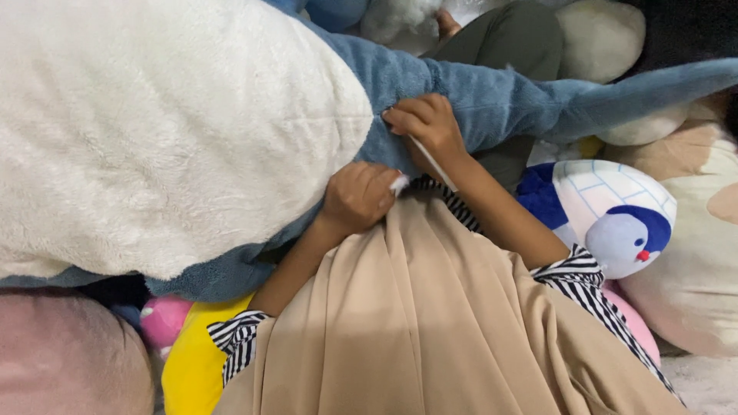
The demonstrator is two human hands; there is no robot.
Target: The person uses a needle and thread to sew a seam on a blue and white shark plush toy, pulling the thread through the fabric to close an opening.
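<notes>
A large plush shark (192, 131), blue on the back and white on the belly, lies across the person's lap and fills the left and far part of the view; its head is cut off by the left edge and its tail (653, 88) runs out past the right edge. The left hand (357, 196) rests against the blue seam near the belly, fingers curled closed around a small tuft of white stuffing (400, 183), most of which is hidden in the fist. The right hand (427, 127) presses on the blue fabric just beyond it, fingers bent and pinching the plush; a thin white stick (432, 163) runs under the palm along the wrist, and how it is held cannot be made out. The two hands are near each other but apart. A beige cloth (430, 323) covers the lap in the near middle. At right a round penguin plush (615, 211) is partly hidden by the right forearm. At near left, a yellow plush (192, 361) and a pink one (163, 319) show only in part beneath the shark.
</notes>
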